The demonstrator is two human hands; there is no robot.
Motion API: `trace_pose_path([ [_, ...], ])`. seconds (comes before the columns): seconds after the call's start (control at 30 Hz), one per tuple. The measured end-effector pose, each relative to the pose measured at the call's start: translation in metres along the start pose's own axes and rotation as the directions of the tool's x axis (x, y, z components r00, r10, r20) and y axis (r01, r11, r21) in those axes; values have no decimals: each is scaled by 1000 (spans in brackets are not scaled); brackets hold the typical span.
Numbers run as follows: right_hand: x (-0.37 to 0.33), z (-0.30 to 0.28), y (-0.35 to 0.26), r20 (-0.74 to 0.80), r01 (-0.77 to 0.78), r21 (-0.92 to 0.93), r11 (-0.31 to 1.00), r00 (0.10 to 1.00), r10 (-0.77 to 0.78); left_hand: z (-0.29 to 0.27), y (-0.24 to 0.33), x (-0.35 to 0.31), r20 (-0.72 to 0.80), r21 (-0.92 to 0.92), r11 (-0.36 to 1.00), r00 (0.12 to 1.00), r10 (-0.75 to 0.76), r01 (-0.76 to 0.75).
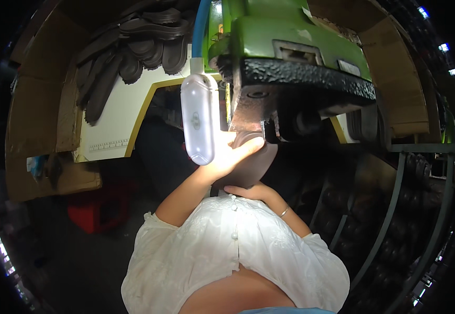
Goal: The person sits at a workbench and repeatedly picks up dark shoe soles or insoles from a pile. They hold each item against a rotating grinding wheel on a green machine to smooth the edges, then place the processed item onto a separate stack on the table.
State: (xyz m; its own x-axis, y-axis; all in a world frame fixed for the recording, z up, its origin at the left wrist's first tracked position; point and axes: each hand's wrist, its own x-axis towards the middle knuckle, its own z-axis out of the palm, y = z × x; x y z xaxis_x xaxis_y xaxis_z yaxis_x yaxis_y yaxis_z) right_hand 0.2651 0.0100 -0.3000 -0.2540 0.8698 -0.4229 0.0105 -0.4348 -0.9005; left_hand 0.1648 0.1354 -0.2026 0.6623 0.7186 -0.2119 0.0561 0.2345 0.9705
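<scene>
A dark brown shoe sole (254, 166) is held between my hands, under the head of a green machine (300, 39). My left hand (225, 159) is closed on its left edge, with the thumb across the upper face. Lower down, close to my body, my right hand (248, 191) grips the near end, its fingers partly behind the sole. The sole's far end meets the machine's working part, where its tip is hidden. A whitish oval lamp (200, 120) hangs just left of the machine and lights the left hand brightly.
Several dark soles (151, 31) are piled on the white tabletop (114, 112) at the left, beside a cardboard box (41, 115). Another cardboard box (395, 78) stands at the right. A green metal rack (395, 206) is low right; a red plastic object (88, 214) is low left.
</scene>
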Motion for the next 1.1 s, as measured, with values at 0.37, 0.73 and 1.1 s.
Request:
trace_pose_path([
  [0.37,-76,-117,-13,-521,582,544,604,799,-301,-32,-66,-19,-123,-111,983,983,135,-149],
  [0.73,-23,-67,-65,-480,681,195,706,694,-536,-88,-34,-60,-237,-285,955,971,14,-84],
  [1.1,1,-52,-133,-267,520,-239,820,777,-570,-45,-93,-64,86,330,941,990,-111,77],
])
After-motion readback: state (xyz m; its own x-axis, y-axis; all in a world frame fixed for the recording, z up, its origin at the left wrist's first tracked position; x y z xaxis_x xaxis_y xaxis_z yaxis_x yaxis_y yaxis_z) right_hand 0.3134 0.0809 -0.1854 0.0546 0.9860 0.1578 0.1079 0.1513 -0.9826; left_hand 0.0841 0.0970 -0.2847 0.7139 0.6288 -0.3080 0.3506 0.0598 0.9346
